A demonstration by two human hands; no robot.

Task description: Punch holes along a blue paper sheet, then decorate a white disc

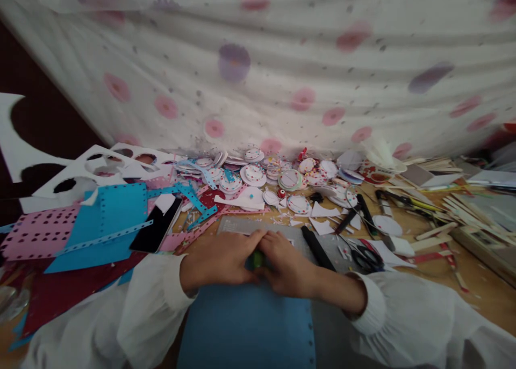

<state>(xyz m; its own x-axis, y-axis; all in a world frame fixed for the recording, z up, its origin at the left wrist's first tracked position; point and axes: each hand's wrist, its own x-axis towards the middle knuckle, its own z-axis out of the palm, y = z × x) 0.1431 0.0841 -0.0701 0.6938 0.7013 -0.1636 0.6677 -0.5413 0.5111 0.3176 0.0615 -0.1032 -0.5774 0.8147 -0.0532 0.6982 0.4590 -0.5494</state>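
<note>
My left hand [223, 259] and my right hand [288, 264] meet at the far edge of a blue sheet [245, 326]. Their fingers close around a small green punch [257, 259]. Only a bit of it shows between the fingers, and its lower part is hidden. Dark punched holes run down the sheet's right edge. Under the sheet lies a grey cutting mat [330, 326]. A black pen-like tool [317, 248] rests on the mat, just beyond my right hand. Black-handled scissors [367, 257] lie further right.
Blue card [121, 213] and pink punched card [40, 232] pile up at left, near a black phone [157, 226]. Decorated paper discs [253, 175] heap along the back. Wooden sticks [470, 213] and a patterned bowl [381, 171] stand at right. A flowered curtain [274, 52] hangs behind.
</note>
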